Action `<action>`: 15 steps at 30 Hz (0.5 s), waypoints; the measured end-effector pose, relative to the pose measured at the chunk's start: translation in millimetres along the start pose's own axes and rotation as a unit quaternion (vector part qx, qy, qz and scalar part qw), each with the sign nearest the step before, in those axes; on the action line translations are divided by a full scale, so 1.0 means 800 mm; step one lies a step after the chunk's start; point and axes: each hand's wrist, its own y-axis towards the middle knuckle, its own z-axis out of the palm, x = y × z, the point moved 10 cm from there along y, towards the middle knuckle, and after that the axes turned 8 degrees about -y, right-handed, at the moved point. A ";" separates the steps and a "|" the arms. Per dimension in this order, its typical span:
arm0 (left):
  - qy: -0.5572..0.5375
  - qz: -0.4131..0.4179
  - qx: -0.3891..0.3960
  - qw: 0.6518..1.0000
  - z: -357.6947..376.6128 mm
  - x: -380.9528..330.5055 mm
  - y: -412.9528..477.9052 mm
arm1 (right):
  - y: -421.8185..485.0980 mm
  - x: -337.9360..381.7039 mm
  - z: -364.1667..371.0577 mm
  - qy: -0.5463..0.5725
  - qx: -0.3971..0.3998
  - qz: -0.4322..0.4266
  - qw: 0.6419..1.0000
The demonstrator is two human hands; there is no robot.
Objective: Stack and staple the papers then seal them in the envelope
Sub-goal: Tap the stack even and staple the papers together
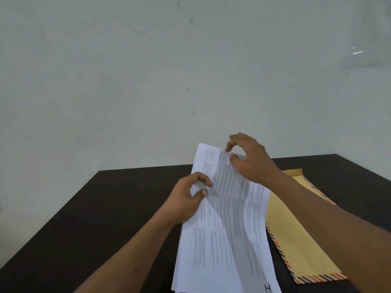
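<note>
Papers (228,218): a white printed stack at the middle of the scene. Its far end is lifted and tilted up off the table, and its near end runs out of the bottom edge of view.
Left hand (190,197): thumb and forefinger pinch the left edge of the papers, towards their far end.
Right hand (248,160): fingers curled at the far right corner of the papers, thumb against the sheet. Blur hides whether it actually grips.
Envelope (296,240): tan with a red-and-dark striped border, flat on the table just right of the papers. Its left edge is under them and the right forearm crosses above it.
Table (105,208): dark top.
Wall (148,81): pale, behind the table's far edge.
</note>
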 end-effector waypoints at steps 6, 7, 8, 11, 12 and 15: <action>0.018 -0.016 0.021 0.999 0.019 0.003 -0.009 | -0.007 -0.002 0.039 0.066 0.035 0.001 0.997; 0.031 -0.015 0.014 0.999 0.016 0.004 -0.008 | -0.010 -0.001 0.041 0.069 0.036 -0.003 0.997; 0.043 -0.014 0.005 0.999 0.012 0.003 -0.006 | -0.012 -0.001 0.043 0.070 0.044 -0.005 0.997; 0.044 -0.009 -0.024 0.999 -0.002 0.000 0.005 | -0.013 0.000 0.049 0.067 0.072 -0.006 0.995; 0.035 -0.009 -0.028 0.999 -0.005 -0.002 0.009 | -0.011 0.002 0.049 0.067 0.075 -0.008 0.995; 0.031 -0.006 -0.036 0.999 -0.002 -0.006 0.015 | -0.010 0.005 0.050 0.066 0.078 -0.012 0.995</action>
